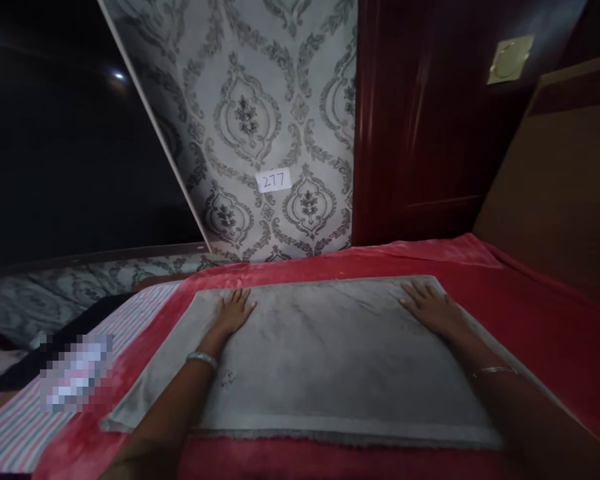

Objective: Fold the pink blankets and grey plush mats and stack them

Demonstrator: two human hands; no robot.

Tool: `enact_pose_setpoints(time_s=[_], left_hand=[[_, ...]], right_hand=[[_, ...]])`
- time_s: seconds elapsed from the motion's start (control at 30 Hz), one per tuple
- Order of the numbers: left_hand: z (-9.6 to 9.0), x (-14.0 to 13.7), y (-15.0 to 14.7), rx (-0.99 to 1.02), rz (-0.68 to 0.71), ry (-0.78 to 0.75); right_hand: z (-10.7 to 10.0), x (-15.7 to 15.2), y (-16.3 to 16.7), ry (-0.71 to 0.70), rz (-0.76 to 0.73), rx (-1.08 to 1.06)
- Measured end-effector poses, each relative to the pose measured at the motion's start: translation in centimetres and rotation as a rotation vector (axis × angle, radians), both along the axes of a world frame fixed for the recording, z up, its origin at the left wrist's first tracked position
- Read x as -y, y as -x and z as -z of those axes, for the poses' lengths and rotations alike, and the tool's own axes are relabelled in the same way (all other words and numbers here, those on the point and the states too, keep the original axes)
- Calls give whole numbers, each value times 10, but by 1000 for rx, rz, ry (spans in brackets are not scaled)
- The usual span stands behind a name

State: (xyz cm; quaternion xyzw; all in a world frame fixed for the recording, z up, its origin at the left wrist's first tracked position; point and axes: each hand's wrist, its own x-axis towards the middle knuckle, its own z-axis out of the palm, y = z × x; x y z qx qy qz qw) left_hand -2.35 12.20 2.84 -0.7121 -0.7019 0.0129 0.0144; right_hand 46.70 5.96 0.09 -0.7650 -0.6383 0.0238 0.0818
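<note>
A grey cloth (325, 360), which looks like a folded towel, lies spread flat in front of me. My left hand (234, 312) rests palm down near its far left corner, fingers spread. Near the far right corner my right hand (430, 307) also lies flat on the cloth, with its fingers stretched out. Neither hand grips anything. The near edge of the cloth shows stacked layers, and a small dark mark sits beside my left forearm.
A red blanket (540, 333) lies under the cloth. Striped fabric (130, 320) is at the left. Behind stand a dark screen (70, 147), patterned wallpaper (250, 120) with a paper label (273, 180) reading 277, a dark red panel (420, 133) and a brown board (565, 187).
</note>
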Motion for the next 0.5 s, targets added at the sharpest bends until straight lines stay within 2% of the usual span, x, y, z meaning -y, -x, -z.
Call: enact_pose_setpoints(time_s=[0.13, 0.27, 0.4, 0.5], left_hand=[[13, -2, 14, 16, -6, -17], [19, -4, 15, 28, 2, -13], [13, -4, 13, 19, 21, 21], [0, 10, 29, 7, 49, 93]], right_hand=[[25, -2, -18, -5, 13, 10], [35, -5, -23, -34, 13, 40], [30, -10, -21, 11, 21, 40], [35, -6, -32, 24, -17, 25]])
